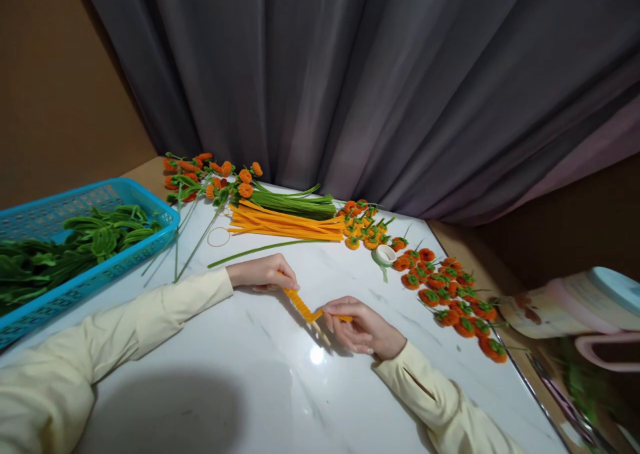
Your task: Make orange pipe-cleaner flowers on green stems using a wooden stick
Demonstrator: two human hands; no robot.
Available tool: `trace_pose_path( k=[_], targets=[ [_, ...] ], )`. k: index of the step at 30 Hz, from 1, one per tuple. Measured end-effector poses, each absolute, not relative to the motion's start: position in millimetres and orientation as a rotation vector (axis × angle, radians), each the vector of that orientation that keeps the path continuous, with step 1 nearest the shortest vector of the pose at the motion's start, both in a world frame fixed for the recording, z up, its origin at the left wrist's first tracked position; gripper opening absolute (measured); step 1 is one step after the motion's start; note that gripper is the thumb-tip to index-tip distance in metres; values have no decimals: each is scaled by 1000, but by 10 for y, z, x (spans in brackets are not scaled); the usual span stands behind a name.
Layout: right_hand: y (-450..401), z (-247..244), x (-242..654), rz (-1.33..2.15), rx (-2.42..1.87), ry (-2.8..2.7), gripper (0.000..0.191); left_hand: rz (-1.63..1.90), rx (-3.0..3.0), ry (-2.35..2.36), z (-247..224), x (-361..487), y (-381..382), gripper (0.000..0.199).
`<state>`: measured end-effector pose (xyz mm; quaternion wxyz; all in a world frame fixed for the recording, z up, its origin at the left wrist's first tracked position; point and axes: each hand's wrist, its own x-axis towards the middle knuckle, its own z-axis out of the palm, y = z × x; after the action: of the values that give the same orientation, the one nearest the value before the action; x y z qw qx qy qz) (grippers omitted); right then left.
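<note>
Fingers of our left hand (267, 273) and right hand (364, 325) pinch a kinked orange strip (299, 305) between them, low over the white marbled tabletop (270, 387); forearms (155, 321) slant in from both sides. Dark curtain (310, 74) hangs behind. We note bundled strips (290, 225) beyond, blue basket (100, 279) left, flower heads (438, 281) right

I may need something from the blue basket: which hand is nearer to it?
Left. The left hand, pinching the orange strip, is to the right of the basket; the right hand, also gripping the strip, is farther right.
</note>
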<state>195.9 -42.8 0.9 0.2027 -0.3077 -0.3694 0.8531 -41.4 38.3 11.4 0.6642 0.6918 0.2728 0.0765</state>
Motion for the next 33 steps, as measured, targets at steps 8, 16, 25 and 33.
trace_pose_path(
  k=[8, 16, 25, 33],
  targets=[
    [-459, 25, 1967, 2305, -798, -1066, 27, 215, 1139, 536, 40, -402, 362, 22],
    [-463, -35, 1928, 2264, -773, -975, 30, 396, 1044, 491, 18, -341, 340, 24],
    [-456, -36, 1922, 2257, -770, -919, 26, 544, 1255, 553, 30, -295, 284, 30],
    [-418, -66, 1934, 2292, -716, -837, 24, 694, 1642, 701, -31, -289, 216, 38]
  ],
)
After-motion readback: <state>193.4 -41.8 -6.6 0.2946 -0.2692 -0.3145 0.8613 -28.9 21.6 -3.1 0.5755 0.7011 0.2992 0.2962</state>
